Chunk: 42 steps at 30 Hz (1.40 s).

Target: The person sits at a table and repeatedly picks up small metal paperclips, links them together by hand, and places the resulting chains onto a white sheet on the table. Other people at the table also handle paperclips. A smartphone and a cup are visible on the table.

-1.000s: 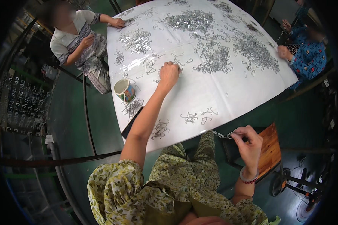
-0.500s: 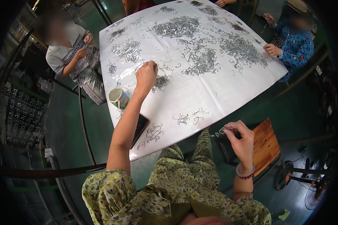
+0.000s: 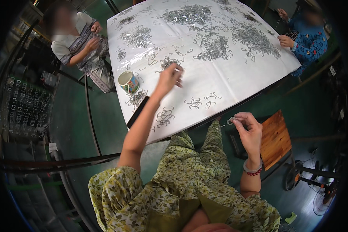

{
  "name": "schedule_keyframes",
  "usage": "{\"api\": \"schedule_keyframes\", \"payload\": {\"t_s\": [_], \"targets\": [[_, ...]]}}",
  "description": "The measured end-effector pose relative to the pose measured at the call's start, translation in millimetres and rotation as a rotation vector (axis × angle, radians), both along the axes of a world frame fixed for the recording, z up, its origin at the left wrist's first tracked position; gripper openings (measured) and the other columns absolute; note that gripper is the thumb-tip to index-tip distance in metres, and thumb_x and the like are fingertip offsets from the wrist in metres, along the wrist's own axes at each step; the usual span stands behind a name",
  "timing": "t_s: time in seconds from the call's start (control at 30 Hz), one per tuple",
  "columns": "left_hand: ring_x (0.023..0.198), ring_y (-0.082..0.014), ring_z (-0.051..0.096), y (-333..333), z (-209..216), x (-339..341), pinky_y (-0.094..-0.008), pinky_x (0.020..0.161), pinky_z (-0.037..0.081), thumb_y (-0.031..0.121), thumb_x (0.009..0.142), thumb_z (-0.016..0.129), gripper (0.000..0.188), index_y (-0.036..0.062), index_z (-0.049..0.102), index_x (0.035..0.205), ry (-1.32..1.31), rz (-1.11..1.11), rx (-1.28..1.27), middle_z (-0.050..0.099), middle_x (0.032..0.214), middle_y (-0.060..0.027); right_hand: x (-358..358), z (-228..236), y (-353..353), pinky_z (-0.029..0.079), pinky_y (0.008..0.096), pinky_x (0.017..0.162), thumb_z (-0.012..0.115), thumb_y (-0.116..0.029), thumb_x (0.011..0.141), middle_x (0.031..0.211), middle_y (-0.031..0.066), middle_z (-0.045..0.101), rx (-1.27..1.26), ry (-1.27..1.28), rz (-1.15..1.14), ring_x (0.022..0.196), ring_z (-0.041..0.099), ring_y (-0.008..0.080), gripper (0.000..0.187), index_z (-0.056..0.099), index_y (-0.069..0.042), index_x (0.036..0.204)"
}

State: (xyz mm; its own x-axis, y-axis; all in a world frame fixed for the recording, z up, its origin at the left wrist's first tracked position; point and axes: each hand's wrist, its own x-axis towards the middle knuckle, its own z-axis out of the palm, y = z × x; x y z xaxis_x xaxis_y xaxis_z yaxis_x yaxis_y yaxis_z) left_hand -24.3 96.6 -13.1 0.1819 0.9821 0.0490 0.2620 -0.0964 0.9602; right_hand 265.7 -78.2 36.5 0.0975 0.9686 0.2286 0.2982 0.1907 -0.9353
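Note:
My left hand [image 3: 169,78] reaches out over the white table [image 3: 228,83], its fingers pinched on a small metal wire hook lifted from a loose clump of hooks [image 3: 170,62]. My right hand [image 3: 248,129] hangs below the table's near edge, over my lap, pinching a small metal ring with a thin wire [image 3: 230,120]. Small bunches of hooks [image 3: 165,116] lie near the table's front edge. Bigger heaps of hooks [image 3: 214,48] cover the far half of the table.
A painted mug [image 3: 128,82] stands at the table's left edge, with a dark flat phone [image 3: 137,112] just in front of it. A wooden stool [image 3: 275,140] is at my right. One person sits at the left [image 3: 79,40], another at the far right [image 3: 307,38]. A fan [image 3: 317,185] stands on the green floor.
My left hand has lifted off the clump of hooks and drawn back a little, fingers pinched. My right hand stays low at my right with its ring.

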Motion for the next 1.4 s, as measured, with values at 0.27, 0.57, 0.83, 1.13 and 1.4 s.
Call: {"api": "schedule_keyframes", "payload": {"t_s": [0.27,0.57,0.83,1.13,1.4], "targets": [[0.083,-0.0187,0.066,-142.0,44.5,103.1,-0.0312,0.072,0.053,0.006,0.093,0.061,0.011,-0.0012,0.058,0.101,-0.324,-0.299,0.012,0.065,0.091,-0.0099,-12.9,-16.3,-13.0,0.05,0.0215,0.065,0.071,0.004,0.081,0.086,0.0052,0.07,-0.015,0.108,-0.067,0.073,0.063,0.0079,0.015,0.068,0.002,0.096],[0.091,-0.0303,0.061,-141.5,41.3,112.5,-0.0379,0.08,0.048,0.003,0.087,0.065,0.013,0.0022,0.062,0.1,-0.085,-0.212,0.328,0.063,0.097,-0.0116,-17.8,-8.3,-12.5,0.049,0.0235,0.065,0.071,0.006,0.078,0.083,0.0068,0.07,-0.014,-0.036,-0.081,0.072,0.063,0.0109,0.011,0.069,0.003,0.088],[0.09,-0.0303,0.065,-133.9,23.7,107.0,-0.037,0.083,0.049,0.001,0.086,0.065,0.014,0.0023,0.063,0.1,-0.155,-0.179,0.281,0.069,0.096,-0.0112,22.3,-19.0,71.1,0.049,0.0289,0.089,0.056,0.003,0.092,0.107,0.013,0.068,0.084,0.115,-0.11,0.098,0.063,0.0193,0.027,0.063,0.004,0.118],[0.093,-0.0292,0.062,-132.4,-21.3,110.1,-0.039,0.081,0.049,0.003,0.085,0.067,0.015,0.0036,0.061,0.098,-0.155,-0.401,0.206,0.065,0.098,-0.0104,46.4,-140.0,339.8,0.019,0.0527,0.115,0.043,-0.037,0.101,0.148,0.0194,0.036,-0.069,-0.928,-0.043,0.143,0.023,0.0394,0.053,0.037,-0.009,0.147],[0.092,-0.0304,0.058,-118.8,-25.4,105.0,-0.0405,0.081,0.047,0.001,0.084,0.064,0.018,0.0053,0.057,0.1,-0.171,-0.423,0.206,0.061,0.099,-0.0098,-1.9,-158.0,348.4,0.014,0.063,0.113,0.042,-0.046,0.1,0.155,0.0173,0.025,-0.011,-1.062,0.092,0.145,0.015,0.0408,0.056,0.036,-0.02,0.149]]}}
